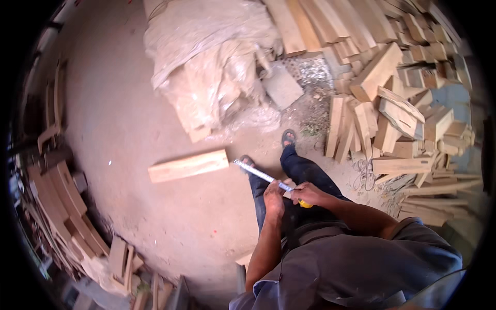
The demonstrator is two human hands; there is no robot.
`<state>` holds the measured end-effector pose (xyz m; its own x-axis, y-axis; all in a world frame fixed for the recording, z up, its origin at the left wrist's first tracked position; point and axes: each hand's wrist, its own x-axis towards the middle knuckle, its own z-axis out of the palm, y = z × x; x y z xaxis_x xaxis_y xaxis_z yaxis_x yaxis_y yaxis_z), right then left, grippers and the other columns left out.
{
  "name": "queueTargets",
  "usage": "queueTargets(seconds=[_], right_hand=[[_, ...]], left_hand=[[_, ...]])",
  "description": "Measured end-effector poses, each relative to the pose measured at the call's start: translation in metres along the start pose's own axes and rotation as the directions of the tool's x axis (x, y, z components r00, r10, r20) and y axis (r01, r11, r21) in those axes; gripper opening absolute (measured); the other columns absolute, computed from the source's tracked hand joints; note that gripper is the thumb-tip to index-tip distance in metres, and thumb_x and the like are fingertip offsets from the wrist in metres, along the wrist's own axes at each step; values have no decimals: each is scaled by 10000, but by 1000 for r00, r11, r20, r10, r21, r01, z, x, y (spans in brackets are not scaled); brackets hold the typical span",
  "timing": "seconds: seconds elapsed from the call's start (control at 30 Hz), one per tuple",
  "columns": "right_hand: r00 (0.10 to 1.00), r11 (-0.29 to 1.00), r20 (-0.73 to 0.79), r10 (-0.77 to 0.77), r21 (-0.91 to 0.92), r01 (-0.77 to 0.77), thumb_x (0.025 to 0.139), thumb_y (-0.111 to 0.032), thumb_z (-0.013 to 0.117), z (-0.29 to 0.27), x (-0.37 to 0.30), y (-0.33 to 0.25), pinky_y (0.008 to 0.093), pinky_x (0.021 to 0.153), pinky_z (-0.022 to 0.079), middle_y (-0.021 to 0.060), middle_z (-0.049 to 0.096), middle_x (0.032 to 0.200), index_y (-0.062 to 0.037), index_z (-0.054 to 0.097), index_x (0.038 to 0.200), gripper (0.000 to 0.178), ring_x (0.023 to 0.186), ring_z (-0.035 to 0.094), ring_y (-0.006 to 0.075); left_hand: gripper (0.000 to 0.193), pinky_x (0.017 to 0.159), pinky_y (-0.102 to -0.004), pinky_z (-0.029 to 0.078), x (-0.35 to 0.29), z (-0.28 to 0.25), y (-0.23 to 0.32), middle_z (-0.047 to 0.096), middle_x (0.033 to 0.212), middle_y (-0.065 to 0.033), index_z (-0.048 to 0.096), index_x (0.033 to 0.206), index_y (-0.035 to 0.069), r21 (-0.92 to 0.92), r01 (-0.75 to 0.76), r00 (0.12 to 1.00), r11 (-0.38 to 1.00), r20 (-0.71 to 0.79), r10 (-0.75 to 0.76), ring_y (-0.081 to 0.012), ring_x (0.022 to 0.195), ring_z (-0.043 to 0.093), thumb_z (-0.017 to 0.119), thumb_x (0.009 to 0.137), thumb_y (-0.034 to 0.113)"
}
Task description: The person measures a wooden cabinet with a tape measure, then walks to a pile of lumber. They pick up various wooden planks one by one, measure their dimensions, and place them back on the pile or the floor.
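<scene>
The tape measure point(262, 175) is already drawn out before the legs point(312, 173), the grip of the left hand point(274, 200) and right hand point(309, 194) clamped on it, but the wood block point(188, 166) on the floor point(155, 222) has no tape against it.

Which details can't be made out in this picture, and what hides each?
Head view, too small: exact readings on the long silver-white tape blade.
Head view, hidden by the right hand: part of the small yellow tape-measure case.
Head view, covered: most things under the crumpled translucent plastic sheet.
</scene>
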<state>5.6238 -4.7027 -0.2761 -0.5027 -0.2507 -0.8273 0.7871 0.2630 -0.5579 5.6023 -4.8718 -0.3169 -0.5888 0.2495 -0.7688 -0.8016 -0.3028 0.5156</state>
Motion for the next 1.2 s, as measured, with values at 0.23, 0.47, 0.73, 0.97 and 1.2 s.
queueTargets(seconds=[0.23, 0.47, 0.73, 0.97, 1.2], right_hand=[[999, 728, -19, 44, 685, -19, 973, -257, 563, -47, -25, -13, 286, 592, 518, 99, 696, 806, -6, 663, 965, 270, 674, 657, 173], [996, 492, -78, 41, 869, 48, 990, -264, 531, -153, -22, -37, 303, 500, 514, 106, 667, 855, -16, 600, 1091, 276, 655, 660, 202], [993, 419, -97, -64, 900, 115, 998, -367, 507, -324, -21, -20, 366, 853, 499, 129, 657, 1151, -45, 536, 1292, 437, 1003, 652, 237], [910, 297, -410, -62, 863, 409, 946, -257, 602, -424, 67, 1, 333, 827, 489, 77, 625, 1081, -47, 516, 1316, 434, 928, 638, 196], [815, 179, -573, 88, 814, 553, 872, -162, 697, -463, 183, 7, 314, 827, 495, 108, 629, 1167, 15, 396, 1418, 648, 982, 633, 189]], left_hand=[[249, 605, -323, 467, 17, 76, 39, 640, 842, -123, 556, 968, 28, 356, 100, 987, 929, 82, -137, -185, 662, 557, 451, 1025, 247], [240, 569, -279, 449, 87, 165, 49, 603, 803, -67, 567, 938, 33, 788, -311, 944, 531, 319, 80, -141, 677, 558, 453, 1019, 229], [256, 774, -373, 553, 158, 356, 114, 683, 897, -200, 540, 978, -5, 160, 96, 983, 982, 143, -119, -285, 822, 672, 392, 1033, 197], [241, 753, -363, 529, 228, 434, 148, 672, 839, -217, 502, 956, 17, 177, 47, 978, 983, 194, -82, -279, 761, 655, 370, 1034, 203], [243, 771, -390, 518, 310, 436, 106, 665, 836, -233, 503, 964, 18, 221, 148, 955, 964, 222, -198, -325, 777, 654, 423, 1016, 242]])
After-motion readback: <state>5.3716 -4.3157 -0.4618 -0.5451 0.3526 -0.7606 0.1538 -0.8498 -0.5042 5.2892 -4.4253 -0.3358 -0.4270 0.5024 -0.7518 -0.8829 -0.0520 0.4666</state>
